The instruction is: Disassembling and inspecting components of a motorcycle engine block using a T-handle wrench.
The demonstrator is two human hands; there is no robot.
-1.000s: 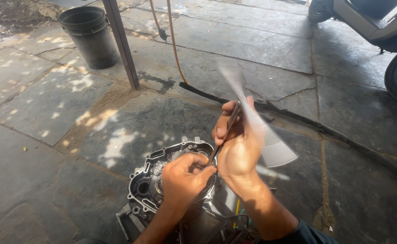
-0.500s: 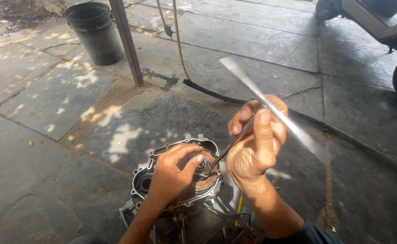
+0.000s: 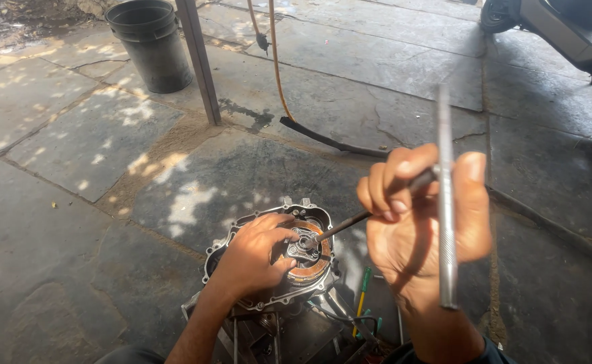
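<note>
A metal engine cover (image 3: 223, 251) with a round coil assembly (image 3: 309, 261) inside rests on the stone floor in front of me. My left hand (image 3: 252, 259) lies on the cover, fingers touching the coil's centre. My right hand (image 3: 420, 219) grips a T-handle wrench (image 3: 446, 202); its crossbar stands nearly upright, and its shaft runs down-left to a bolt at the coil's centre.
A black bucket (image 3: 149, 44) and a metal post (image 3: 200, 64) stand at the back left. An orange hose with a black end (image 3: 279, 81) crosses the floor behind. A scooter (image 3: 566, 34) is parked at the top right. Screwdrivers (image 3: 362, 296) lie beside the cover.
The T-handle's crossbar has turned in my right hand from slanted to nearly upright. My left hand has stayed on the cover. The view has shifted slightly.
</note>
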